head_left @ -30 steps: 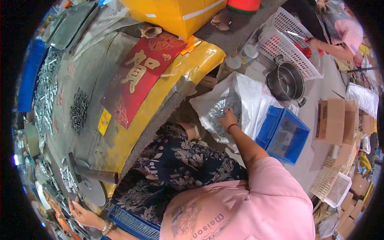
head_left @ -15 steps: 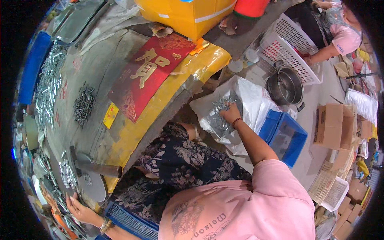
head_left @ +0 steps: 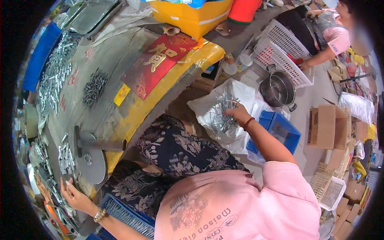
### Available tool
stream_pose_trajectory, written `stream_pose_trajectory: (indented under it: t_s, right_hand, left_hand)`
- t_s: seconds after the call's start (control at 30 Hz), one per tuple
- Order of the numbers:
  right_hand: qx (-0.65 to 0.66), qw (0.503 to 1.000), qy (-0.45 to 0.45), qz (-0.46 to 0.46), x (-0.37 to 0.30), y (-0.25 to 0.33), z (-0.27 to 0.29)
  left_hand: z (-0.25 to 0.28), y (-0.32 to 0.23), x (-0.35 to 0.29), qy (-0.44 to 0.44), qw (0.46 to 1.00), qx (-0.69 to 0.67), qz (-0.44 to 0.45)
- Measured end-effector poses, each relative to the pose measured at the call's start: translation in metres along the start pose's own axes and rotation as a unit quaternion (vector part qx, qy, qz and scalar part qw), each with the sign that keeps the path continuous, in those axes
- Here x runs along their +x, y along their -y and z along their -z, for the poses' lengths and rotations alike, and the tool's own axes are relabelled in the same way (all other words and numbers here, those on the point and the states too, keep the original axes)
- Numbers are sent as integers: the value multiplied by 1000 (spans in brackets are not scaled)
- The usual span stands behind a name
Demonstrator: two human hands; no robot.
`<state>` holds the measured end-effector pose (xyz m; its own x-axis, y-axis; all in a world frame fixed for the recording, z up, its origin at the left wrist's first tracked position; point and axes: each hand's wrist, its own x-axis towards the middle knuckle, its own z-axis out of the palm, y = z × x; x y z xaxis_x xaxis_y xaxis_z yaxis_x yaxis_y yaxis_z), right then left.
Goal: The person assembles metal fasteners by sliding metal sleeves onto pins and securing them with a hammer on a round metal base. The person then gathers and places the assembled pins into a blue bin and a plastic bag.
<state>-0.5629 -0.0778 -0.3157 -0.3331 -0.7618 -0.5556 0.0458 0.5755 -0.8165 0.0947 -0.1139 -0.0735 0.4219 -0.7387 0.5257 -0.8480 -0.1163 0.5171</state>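
My right hand [head_left: 239,114] is over a white sack [head_left: 250,94] and has its fingers closed on some long thin metal rods [head_left: 224,106]. More rods lie under it on the sack. My left hand [head_left: 77,196] is at the lower left with its fingers stretched and apart, and nothing shows in it. Just above its fingertips is a small pile of short silver metal tubes [head_left: 66,159]. A hammer [head_left: 100,144] rests across a round grey metal plate [head_left: 90,164] beside that pile.
The worktable [head_left: 116,52] carries a heap of silver metal parts [head_left: 54,80], a dark pile of small pins [head_left: 95,89] and a red sheet [head_left: 158,60]. To the right are a blue bin [head_left: 294,134], a steel pot [head_left: 280,88] and a cardboard box [head_left: 322,126]. Another person [head_left: 336,36] reaches by white baskets [head_left: 276,60].
My right hand has turned and drawn slightly right, and the rods at its fingers now stand up in a bunch. My left hand has shifted a little up and left. The view has tilted slightly.
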Motion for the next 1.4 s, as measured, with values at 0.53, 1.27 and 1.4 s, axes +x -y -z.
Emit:
stream_pose_trajectory:
  t_s: [0.53,1.27,1.4]
  right_hand:
    - [40,996,74,0,-92,139,36]
    - [-99,988,116,13,-202,335,14]
    - [-142,971,188,36,-211,386,-20]
  left_hand:
    - [-3,-15,-7,23,999,-23,27]
    - [-5,-21,-12,3,999,-11,46]
    - [-2,-29,-13,0,997,-26,69]
